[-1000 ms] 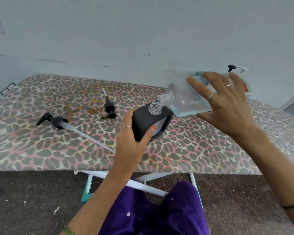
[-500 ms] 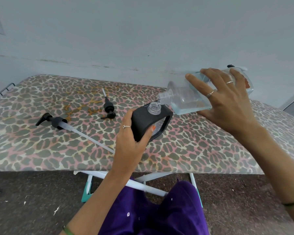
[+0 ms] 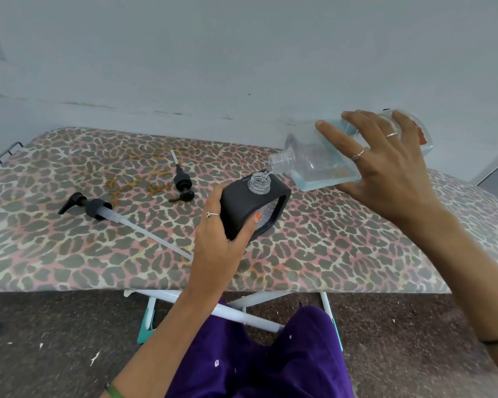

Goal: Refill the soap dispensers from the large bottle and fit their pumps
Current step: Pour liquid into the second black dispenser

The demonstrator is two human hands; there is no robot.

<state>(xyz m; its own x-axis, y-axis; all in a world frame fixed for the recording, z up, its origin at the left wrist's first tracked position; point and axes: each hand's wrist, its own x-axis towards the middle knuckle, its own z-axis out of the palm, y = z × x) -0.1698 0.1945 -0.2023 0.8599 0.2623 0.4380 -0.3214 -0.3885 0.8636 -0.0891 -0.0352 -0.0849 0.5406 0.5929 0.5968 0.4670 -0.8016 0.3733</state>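
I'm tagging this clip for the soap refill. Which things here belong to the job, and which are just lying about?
Belong to the job:
- large clear bottle, tipped by the right hand, pouring
- black dispenser, gripped by the left hand
- long-tube pump, lying on the board
- small pump, lying on the board

Just there:
- leopard-print ironing board
- white folding legs

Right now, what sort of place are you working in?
Probably a home utility or laundry corner: the work surface is an ironing board with a leopard-print cover on folding legs, against a bare painted wall, over a rough speckled floor.
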